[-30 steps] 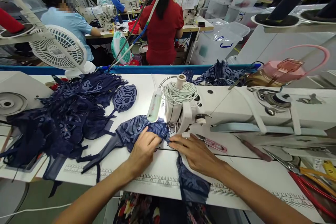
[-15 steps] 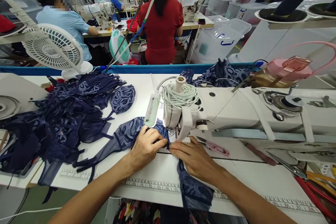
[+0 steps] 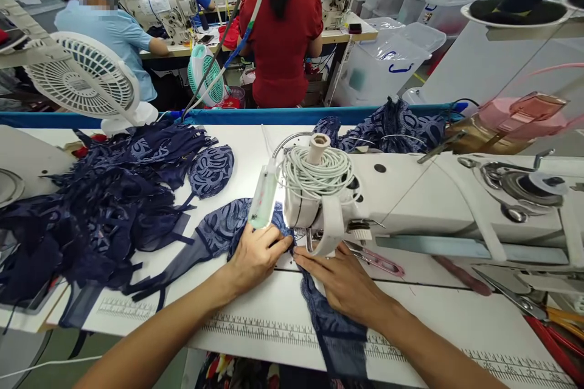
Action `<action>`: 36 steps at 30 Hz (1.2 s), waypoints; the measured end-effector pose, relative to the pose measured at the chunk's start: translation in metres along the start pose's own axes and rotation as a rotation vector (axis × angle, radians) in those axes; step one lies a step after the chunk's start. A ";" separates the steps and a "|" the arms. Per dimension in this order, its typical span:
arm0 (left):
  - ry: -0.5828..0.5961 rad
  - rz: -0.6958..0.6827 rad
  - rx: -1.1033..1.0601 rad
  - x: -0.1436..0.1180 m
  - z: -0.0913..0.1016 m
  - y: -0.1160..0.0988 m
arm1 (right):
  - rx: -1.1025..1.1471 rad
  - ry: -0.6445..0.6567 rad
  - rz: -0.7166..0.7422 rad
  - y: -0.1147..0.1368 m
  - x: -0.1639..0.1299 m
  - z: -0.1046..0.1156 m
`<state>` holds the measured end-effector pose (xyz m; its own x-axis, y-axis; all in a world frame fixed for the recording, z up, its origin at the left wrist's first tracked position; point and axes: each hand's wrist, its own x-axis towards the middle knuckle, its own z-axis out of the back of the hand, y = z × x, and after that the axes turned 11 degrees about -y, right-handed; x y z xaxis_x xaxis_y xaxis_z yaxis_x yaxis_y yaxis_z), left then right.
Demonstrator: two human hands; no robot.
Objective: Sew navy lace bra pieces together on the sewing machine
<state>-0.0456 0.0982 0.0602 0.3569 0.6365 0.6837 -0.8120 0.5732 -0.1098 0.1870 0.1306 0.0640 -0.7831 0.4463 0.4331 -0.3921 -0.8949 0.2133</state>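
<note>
Head view: left hand (image 3: 255,255) and right hand (image 3: 340,282) press flat, fingers extended, on navy patterned lace fabric (image 3: 228,228). Fabric lies under the white sewing machine (image 3: 410,200) on the bench (image 3: 274,310).

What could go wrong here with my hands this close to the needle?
Both the left hand and right hand press the lace piece right beside the machine's needle area, so a fingertip could probably get caught. The lace tail hanging over the table edge might drag and skew the seam. The snips lie close to the right hand and could snag the fabric.
</note>
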 end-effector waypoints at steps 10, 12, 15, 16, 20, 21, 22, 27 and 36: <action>0.033 0.082 0.121 -0.001 0.010 -0.019 | 0.000 0.006 0.013 0.012 0.001 0.002; 0.039 0.128 0.097 0.001 0.012 -0.019 | -0.005 0.003 0.018 0.013 0.001 0.001; 0.046 0.062 0.114 0.003 0.012 -0.019 | 0.001 -0.023 0.021 0.014 0.001 -0.001; 0.047 0.036 0.119 0.003 0.011 -0.019 | 0.006 -0.031 0.022 0.013 0.000 -0.001; 0.023 0.095 0.083 0.002 0.012 -0.020 | 0.021 -0.037 0.027 0.012 -0.001 0.000; 0.019 0.104 0.082 0.002 0.012 -0.020 | 0.021 -0.036 0.027 0.012 -0.002 0.001; 0.016 0.099 0.088 0.001 0.012 -0.021 | 0.020 -0.036 0.027 0.011 -0.002 0.001; 0.010 0.032 0.136 -0.002 0.003 -0.021 | -0.007 -0.024 0.027 0.008 -0.003 -0.003; 0.030 0.143 0.142 -0.004 0.003 -0.016 | -0.030 0.004 0.003 0.009 -0.002 -0.005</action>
<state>-0.0352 0.0845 0.0610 0.2447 0.7225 0.6466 -0.9116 0.3987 -0.1006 0.1831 0.1219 0.0608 -0.7861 0.4437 0.4303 -0.4040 -0.8958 0.1856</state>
